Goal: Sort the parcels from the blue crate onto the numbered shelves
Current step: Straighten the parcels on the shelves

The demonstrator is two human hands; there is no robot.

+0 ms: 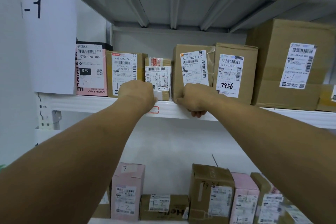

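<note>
White shelf (101, 102), labelled parcels (192, 72)

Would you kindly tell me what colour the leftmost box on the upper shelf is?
The leftmost box is pink, seen in the head view.

A small taped brown parcel (161, 78) stands upright on the white shelf (91, 102), just beside a taller brown parcel (192, 65), labels facing out

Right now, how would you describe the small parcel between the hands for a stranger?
Find the upper shelf beside the paper sign. In its row, the small parcel stands third from left, between the 642 box and the 507 box. It is shorter than both, with red print on top.
</note>
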